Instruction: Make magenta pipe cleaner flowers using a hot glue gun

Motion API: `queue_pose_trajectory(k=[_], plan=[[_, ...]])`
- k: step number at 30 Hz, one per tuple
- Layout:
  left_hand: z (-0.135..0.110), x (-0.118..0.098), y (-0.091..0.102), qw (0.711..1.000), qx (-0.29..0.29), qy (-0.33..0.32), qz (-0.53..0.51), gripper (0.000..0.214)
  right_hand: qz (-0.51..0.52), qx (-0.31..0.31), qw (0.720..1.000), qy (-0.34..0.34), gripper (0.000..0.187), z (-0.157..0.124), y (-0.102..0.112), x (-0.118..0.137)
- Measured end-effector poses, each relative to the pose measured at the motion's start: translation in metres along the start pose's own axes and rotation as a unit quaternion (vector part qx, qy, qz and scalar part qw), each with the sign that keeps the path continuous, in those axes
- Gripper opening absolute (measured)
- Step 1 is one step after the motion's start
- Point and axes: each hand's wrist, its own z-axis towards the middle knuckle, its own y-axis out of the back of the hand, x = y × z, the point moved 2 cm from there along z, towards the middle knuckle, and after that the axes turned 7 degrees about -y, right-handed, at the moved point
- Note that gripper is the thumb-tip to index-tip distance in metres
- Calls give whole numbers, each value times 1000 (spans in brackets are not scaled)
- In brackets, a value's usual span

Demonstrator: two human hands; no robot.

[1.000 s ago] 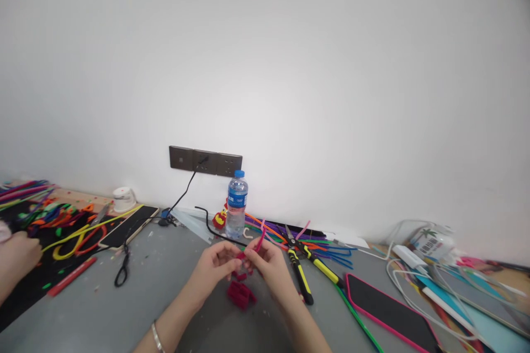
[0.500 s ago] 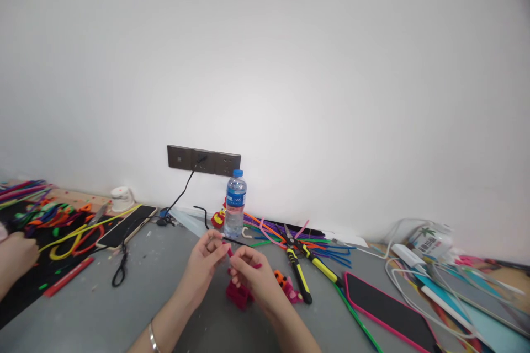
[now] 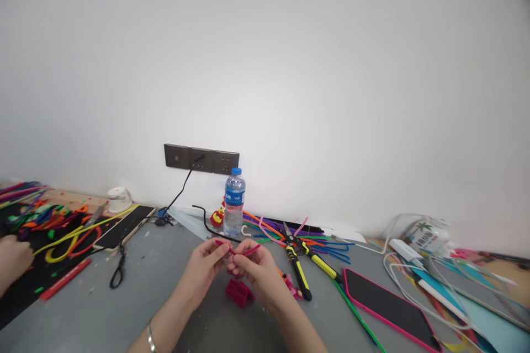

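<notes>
A short magenta pipe cleaner point(image 3: 252, 250) is pinched between the fingertips of both hands, just above the table. My left hand point(image 3: 203, 268), with a bracelet on its wrist, grips one end, and my right hand point(image 3: 257, 271) grips the other part close beside it. Fingers cover the middle of the piece. Below them a folded magenta fuzzy shape point(image 3: 240, 293) lies on the grey tabletop. Partly behind my right hand is a small pink and orange figure point(image 3: 293, 288). A black bent pipe cleaner point(image 3: 208, 225) lies just beyond my fingers.
A water bottle point(image 3: 234, 204) stands by the wall. Yellow-black pliers point(image 3: 298, 270) lie on coloured pipe cleaners point(image 3: 331, 248), near a pink-cased phone point(image 3: 387, 309). Another person's hand point(image 3: 14, 259) is at far left, near scissors point(image 3: 85, 240). White cables point(image 3: 391, 281) lie at right.
The magenta pipe cleaner has turned from steep to flatter between my fingers. My right hand has shifted slightly, showing more of the folded magenta shape. The other person's hand has moved a little left.
</notes>
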Motion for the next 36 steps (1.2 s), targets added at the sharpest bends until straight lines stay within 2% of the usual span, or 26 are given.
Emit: queue_pose_trajectory(k=[5, 12, 16, 20, 22, 24, 27, 31, 36], plan=[[1, 0, 3, 1000, -18, 12, 11, 36, -23, -21, 999, 15, 32, 1, 3, 0], [-1, -5, -2, 999, -2, 5, 35, 43, -83, 25, 995, 45, 30, 2, 8, 6], [-6, -5, -5, 995, 55, 31, 79, 46, -137, 75, 987, 34, 26, -6, 12, 18], [-14, -3, -12, 979, 150, 92, 102, 52, -166, 178, 969, -37, 25, -16, 19, 24], [-18, -3, -16, 971, 196, 107, 90, 53, -180, 205, 960, -69, 25, -19, 23, 25], [-20, -2, -17, 969, 209, 113, 72, 51, -183, 218, 955, -84, 27, -21, 25, 26], [-19, -2, -19, 980, 164, 111, 23, 45, -168, 191, 966, -40, 28, -19, 24, 29], [-16, -1, -21, 988, 111, 99, -39, 36, -151, 93, 981, 80, 25, -14, 20, 31], [-12, 3, -16, 993, 71, 82, -43, 28, -170, 52, 977, 120, 21, -10, 17, 24]])
